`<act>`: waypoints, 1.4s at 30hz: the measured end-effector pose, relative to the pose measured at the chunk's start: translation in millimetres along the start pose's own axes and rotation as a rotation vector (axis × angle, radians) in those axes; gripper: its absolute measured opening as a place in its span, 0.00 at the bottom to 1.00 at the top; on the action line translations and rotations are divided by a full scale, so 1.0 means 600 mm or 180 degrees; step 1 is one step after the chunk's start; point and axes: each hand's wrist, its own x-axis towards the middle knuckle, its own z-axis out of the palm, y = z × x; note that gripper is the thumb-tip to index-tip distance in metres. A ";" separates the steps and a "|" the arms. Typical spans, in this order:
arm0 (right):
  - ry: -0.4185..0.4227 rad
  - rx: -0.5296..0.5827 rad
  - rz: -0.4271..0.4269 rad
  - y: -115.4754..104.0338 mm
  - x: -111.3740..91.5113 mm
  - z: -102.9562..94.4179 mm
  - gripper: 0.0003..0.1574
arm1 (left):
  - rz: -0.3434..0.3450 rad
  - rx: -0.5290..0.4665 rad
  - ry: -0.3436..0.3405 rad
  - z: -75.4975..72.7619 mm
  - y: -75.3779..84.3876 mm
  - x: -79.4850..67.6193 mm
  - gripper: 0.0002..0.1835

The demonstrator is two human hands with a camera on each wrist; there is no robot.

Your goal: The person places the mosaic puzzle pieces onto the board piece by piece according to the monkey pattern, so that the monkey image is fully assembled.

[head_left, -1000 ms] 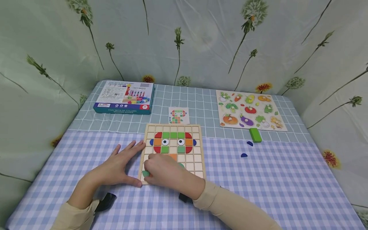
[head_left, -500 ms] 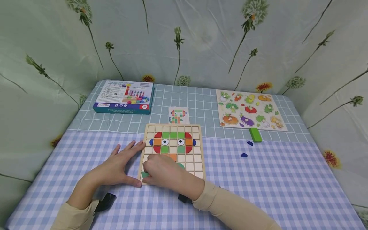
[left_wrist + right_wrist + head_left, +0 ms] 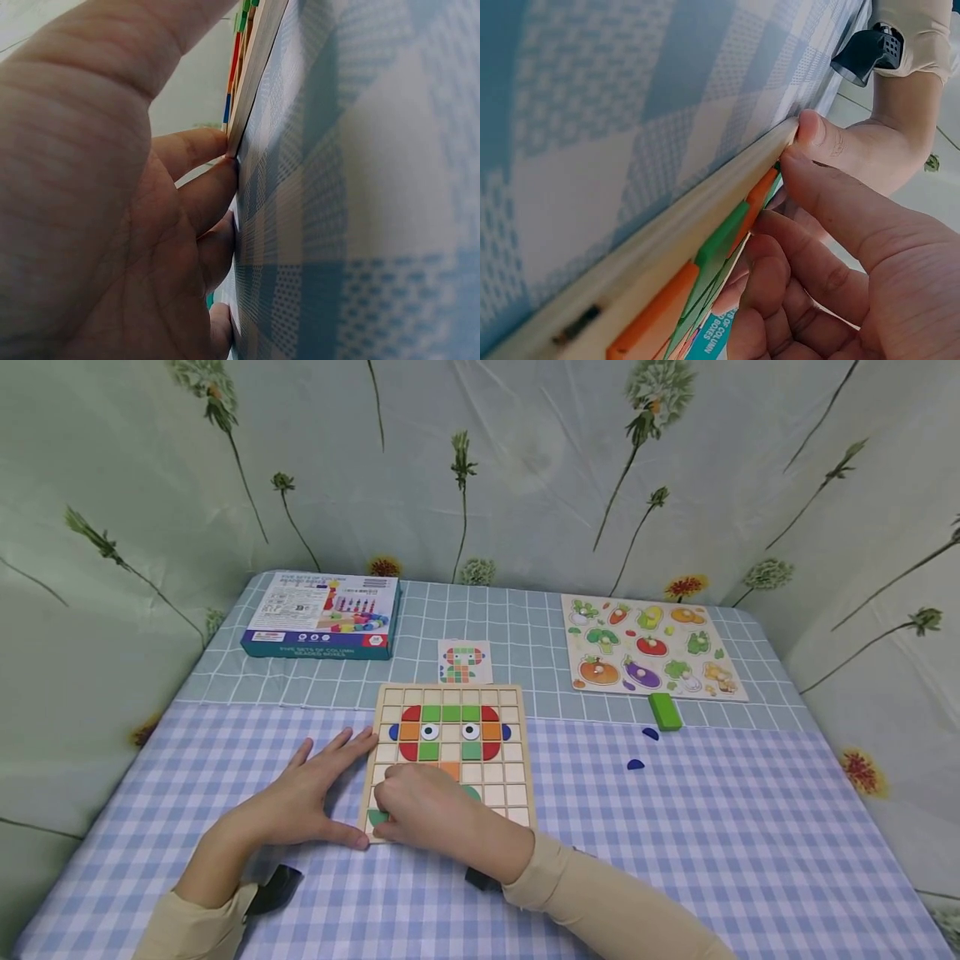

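Observation:
A wooden grid board lies on the checked cloth, with colored tiles forming a face with two eye tiles. My left hand spreads along the board's left side, fingertips against its edge and thumb at the near left corner. Reaching across the lower grid, my right hand pinches a green rounded tile at the lower left cells. In the right wrist view, orange tiles and a green tile sit along the near row. The right hand hides much of the lower grid in the head view.
A picture card lies just behind the board. Farther back are a boxed bead set and a vegetable puzzle board. To the right lie a green block and two blue half-round pieces.
The right fingers and the green rounded tile have shifted slightly toward the near left corner of the board. The left hand stays in place.

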 end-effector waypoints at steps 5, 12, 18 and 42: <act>-0.0052 0.0103 0.0045 0.003 -0.004 -0.002 0.14 | -0.0021 -0.0007 -0.0006 -0.001 0.001 -0.001 0.72; -0.0038 0.0443 0.0209 0.032 -0.040 -0.028 0.14 | -0.0013 0.0029 0.0007 0.000 -0.001 0.001 0.73; 0.0206 0.0827 0.0626 0.095 -0.109 -0.041 0.11 | -0.0065 0.0041 0.0002 -0.001 -0.001 0.003 0.74; 0.0399 0.1021 0.2283 0.334 -0.370 -0.061 0.22 | -0.0081 0.0086 -0.0022 0.000 0.005 0.003 0.75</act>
